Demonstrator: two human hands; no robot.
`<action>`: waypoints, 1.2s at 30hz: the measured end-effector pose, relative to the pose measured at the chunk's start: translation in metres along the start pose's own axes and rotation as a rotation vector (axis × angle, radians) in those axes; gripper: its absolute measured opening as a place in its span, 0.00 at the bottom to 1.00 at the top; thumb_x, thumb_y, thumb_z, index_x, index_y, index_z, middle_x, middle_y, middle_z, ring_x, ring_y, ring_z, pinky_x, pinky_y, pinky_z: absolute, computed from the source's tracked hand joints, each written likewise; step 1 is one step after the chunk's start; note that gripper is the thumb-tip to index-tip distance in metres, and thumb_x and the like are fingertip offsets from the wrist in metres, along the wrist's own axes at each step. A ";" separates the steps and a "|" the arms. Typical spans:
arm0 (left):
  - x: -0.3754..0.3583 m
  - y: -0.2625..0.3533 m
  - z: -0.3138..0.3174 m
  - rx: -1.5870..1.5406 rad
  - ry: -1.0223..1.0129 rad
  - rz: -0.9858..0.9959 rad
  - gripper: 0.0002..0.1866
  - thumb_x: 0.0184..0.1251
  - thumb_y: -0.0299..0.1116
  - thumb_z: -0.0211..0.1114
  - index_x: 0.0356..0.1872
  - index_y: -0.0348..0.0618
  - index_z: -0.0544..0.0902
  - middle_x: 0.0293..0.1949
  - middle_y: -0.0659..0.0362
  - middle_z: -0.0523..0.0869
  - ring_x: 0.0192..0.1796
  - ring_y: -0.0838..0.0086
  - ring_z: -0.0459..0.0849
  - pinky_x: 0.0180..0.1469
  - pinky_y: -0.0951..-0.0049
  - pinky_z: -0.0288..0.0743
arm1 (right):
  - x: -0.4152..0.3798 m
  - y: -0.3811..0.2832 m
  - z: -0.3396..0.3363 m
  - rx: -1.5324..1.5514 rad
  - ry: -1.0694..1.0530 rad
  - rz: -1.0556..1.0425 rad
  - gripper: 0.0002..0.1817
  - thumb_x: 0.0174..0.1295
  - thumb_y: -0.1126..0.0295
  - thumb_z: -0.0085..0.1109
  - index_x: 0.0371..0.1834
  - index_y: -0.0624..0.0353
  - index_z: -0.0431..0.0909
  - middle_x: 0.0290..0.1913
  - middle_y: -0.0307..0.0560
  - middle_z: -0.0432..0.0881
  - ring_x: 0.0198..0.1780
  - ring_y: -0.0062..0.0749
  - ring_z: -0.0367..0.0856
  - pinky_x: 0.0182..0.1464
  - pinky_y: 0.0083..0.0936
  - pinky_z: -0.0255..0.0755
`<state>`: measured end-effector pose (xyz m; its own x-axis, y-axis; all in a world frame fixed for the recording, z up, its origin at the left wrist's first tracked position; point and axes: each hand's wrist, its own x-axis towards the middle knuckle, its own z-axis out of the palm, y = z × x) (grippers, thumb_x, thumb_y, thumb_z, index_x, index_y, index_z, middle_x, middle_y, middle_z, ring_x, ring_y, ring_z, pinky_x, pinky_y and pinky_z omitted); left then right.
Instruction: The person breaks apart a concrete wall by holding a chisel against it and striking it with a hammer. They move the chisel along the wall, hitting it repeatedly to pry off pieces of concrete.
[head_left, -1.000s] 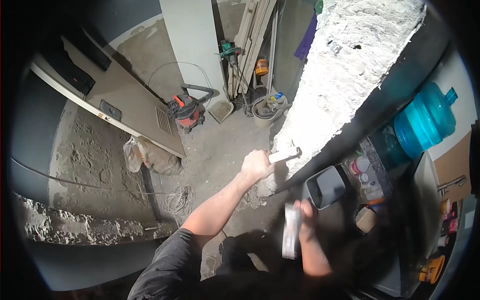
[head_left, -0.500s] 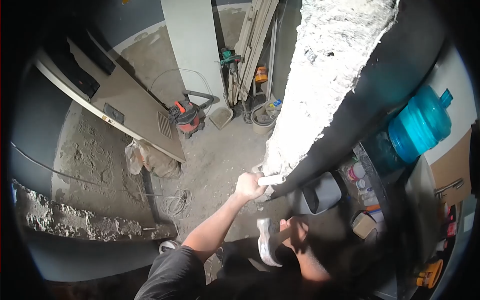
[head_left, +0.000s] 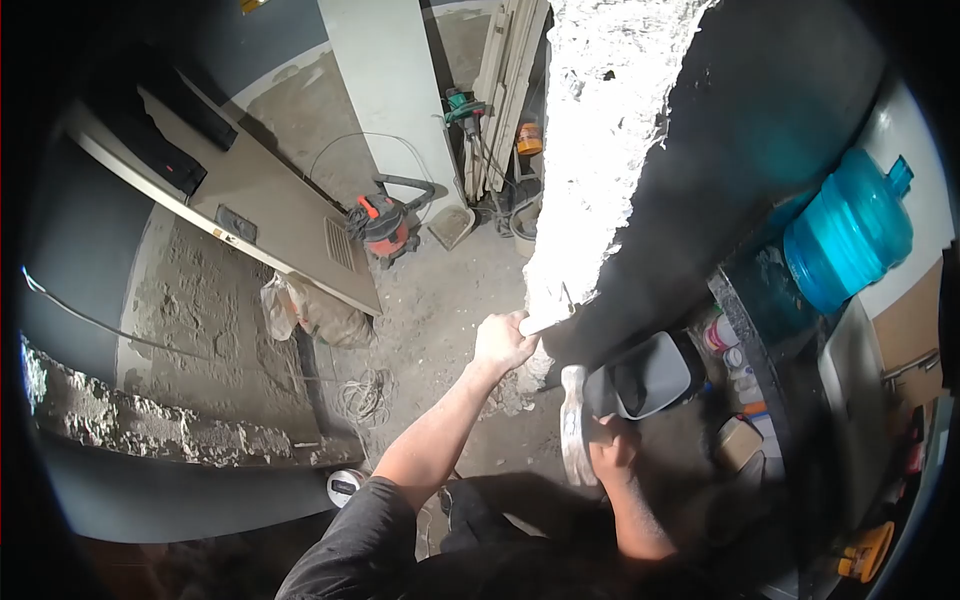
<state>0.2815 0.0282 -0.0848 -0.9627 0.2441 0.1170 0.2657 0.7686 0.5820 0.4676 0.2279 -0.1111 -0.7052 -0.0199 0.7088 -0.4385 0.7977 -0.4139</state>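
Note:
My left hand is closed around a chisel, whose pale, glare-lit end sticks out to the right of the fist. It overlaps the lower end of a rough, chipped white wall edge. In my right hand is a hammer, gripped by its handle. The worn metal head stands below and slightly right of the chisel, apart from it. My fist hides most of the hammer's handle.
A grey bin stands at right, below a dark counter with a blue water jug. Ahead are a red-black vacuum, a dustpan and leaning boards. Coiled cable and a sack lie left.
My right hand has raised the hammer up and to the right, nearer the chisel. My left hand keeps hold of the chisel; the view has shifted slightly.

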 end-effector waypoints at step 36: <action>-0.001 0.022 -0.027 0.092 -0.080 -0.099 0.15 0.59 0.45 0.61 0.32 0.43 0.86 0.30 0.44 0.87 0.36 0.48 0.87 0.43 0.54 0.81 | -0.014 0.021 0.061 0.148 -0.035 0.241 0.05 0.59 0.74 0.58 0.28 0.60 0.72 0.24 0.54 0.74 0.27 0.53 0.76 0.27 0.39 0.70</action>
<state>0.2867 0.0290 -0.0507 -0.9781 0.2079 -0.0042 0.1766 0.8412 0.5110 0.4342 0.2076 -0.1643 -0.8167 0.1367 0.5606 -0.3305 0.6855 -0.6487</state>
